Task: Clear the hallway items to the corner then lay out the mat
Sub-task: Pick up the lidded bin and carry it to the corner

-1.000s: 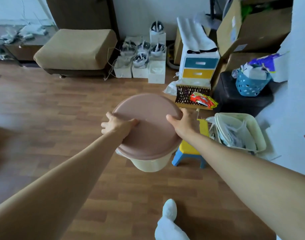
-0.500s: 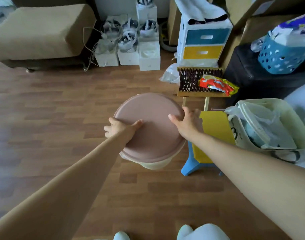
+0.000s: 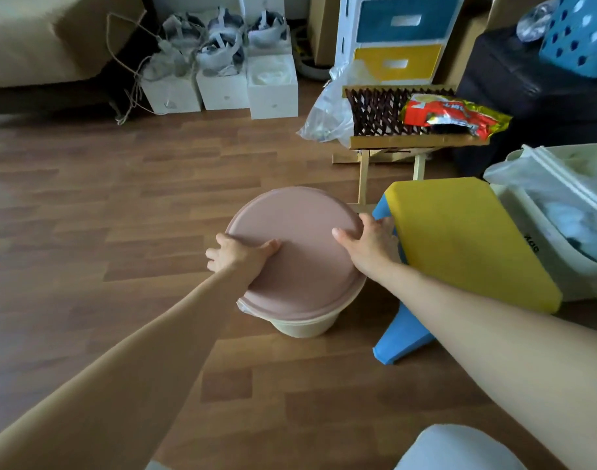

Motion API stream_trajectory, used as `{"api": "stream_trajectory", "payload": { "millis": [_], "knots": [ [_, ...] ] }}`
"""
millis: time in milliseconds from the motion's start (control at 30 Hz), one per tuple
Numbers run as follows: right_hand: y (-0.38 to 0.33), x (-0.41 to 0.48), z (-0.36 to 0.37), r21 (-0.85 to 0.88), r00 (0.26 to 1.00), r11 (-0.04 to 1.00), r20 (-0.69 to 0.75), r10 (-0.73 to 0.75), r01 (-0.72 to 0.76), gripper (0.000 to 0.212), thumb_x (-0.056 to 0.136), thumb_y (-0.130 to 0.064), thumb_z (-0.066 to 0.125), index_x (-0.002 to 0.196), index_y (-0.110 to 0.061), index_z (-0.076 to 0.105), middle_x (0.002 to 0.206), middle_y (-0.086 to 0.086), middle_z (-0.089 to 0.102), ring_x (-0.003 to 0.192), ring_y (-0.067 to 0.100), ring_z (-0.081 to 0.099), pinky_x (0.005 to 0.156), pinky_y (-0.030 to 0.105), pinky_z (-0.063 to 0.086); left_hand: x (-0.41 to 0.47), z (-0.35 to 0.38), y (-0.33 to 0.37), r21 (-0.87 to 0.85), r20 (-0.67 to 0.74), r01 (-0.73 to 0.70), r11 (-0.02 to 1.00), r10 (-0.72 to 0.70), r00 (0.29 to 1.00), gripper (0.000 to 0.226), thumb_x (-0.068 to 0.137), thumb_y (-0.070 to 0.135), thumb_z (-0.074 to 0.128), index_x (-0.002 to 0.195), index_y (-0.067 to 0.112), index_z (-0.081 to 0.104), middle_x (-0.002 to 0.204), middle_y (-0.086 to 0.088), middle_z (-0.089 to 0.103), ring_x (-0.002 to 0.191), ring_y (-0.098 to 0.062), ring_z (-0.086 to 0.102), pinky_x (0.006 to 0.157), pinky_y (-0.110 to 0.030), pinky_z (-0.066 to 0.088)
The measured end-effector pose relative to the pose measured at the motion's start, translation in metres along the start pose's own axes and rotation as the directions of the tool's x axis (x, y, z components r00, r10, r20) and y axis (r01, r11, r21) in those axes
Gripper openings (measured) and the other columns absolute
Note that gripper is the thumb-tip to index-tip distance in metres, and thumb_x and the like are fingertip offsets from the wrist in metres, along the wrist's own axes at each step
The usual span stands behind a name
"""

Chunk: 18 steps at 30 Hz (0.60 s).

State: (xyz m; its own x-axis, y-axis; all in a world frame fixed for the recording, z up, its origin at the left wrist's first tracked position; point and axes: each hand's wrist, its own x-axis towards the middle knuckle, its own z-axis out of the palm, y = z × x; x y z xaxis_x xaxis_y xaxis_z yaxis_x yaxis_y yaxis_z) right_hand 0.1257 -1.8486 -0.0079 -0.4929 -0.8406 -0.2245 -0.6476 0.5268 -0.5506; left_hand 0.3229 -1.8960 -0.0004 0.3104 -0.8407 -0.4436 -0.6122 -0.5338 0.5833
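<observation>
I have the round bin, a cream plastic tub under a flat dusty-pink lid, low over the wooden floor, just beside the yellow-topped blue stool at the edge of the cluttered corner; whether its base touches the boards I cannot tell. It looks light, rigid and smooth, so I judge it slippery and the lid likely loose: best taken by the rim on opposite sides, not the lid alone. My left hand has its fingers curled over the left edge, thumb flat on top; my right hand clasps the right edge likewise. A thin plastic liner peeps out below the lid.
</observation>
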Motion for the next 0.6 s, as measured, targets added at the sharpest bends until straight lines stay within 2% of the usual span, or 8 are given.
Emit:
{"api": "stream_trajectory", "payload": {
  "millis": [167,300,433,533,600],
  "knots": [
    [0.016,0.017,0.015,-0.017,1.0,1.0,0.002,-0.005,0.005,0.071,0.085,-0.061,0.048,0.14,-0.018,0.035,0.136,0.014,0.03,0.121,0.043,0.039,0.1,0.047,0.037,0.016,0.024,-0.007,-0.009,0.012,-0.032,0.999,0.032,0.999,0.094,0.059,0.058,0.078,0.128,0.012,0.033,0.132,-0.017,0.035,0.123,-0.038,0.038,0.099,-0.046,0.037],
    [0.024,0.03,0.014,-0.07,0.998,0.998,0.062,0.002,0.002,0.069,0.09,-0.06,0.04,0.144,-0.018,0.028,0.142,0.013,0.026,0.123,0.044,0.036,0.103,0.048,0.035,0.022,0.033,0.003,0.026,0.008,-0.036,0.999,0.036,0.999,0.09,0.061,0.055,0.078,0.126,0.012,0.033,0.13,-0.017,0.035,0.121,-0.037,0.04,0.097,-0.044,0.037],
    [0.019,0.032,0.017,-0.221,0.999,0.974,0.022,-0.039,0.043,0.06,0.093,-0.055,0.034,0.136,-0.012,0.037,0.139,0.013,0.038,0.125,0.04,0.036,0.105,0.05,0.028,0.017,0.038,0.011,0.081,-0.016,-0.01,0.997,0.011,1.0,0.087,0.065,0.055,0.075,0.126,0.01,0.032,0.131,-0.017,0.035,0.124,-0.035,0.037,0.102,-0.042,0.032],
    [0.008,0.027,0.018,-0.265,0.978,0.948,-0.06,-0.2,0.177,0.044,0.095,-0.039,0.04,0.124,-0.007,0.048,0.133,0.013,0.047,0.13,0.033,0.034,0.111,0.048,0.022,0.01,0.033,0.016,0.2,-0.067,-0.127,0.971,0.143,0.987,0.079,0.071,0.052,0.071,0.127,0.012,0.033,0.134,-0.014,0.033,0.127,-0.033,0.033,0.107,-0.042,0.025],
    [0.0,0.022,0.013,-0.222,0.961,0.943,-0.072,-0.269,0.247,0.037,0.094,-0.034,0.043,0.118,-0.006,0.052,0.128,0.012,0.05,0.124,0.031,0.04,0.107,0.045,0.031,0.003,0.027,0.024,0.241,-0.069,-0.253,0.937,0.277,0.958,0.071,0.076,0.048,0.067,0.129,0.012,0.035,0.135,-0.012,0.032,0.128,-0.032,0.032,0.108,-0.041,0.023]
  ]
}}
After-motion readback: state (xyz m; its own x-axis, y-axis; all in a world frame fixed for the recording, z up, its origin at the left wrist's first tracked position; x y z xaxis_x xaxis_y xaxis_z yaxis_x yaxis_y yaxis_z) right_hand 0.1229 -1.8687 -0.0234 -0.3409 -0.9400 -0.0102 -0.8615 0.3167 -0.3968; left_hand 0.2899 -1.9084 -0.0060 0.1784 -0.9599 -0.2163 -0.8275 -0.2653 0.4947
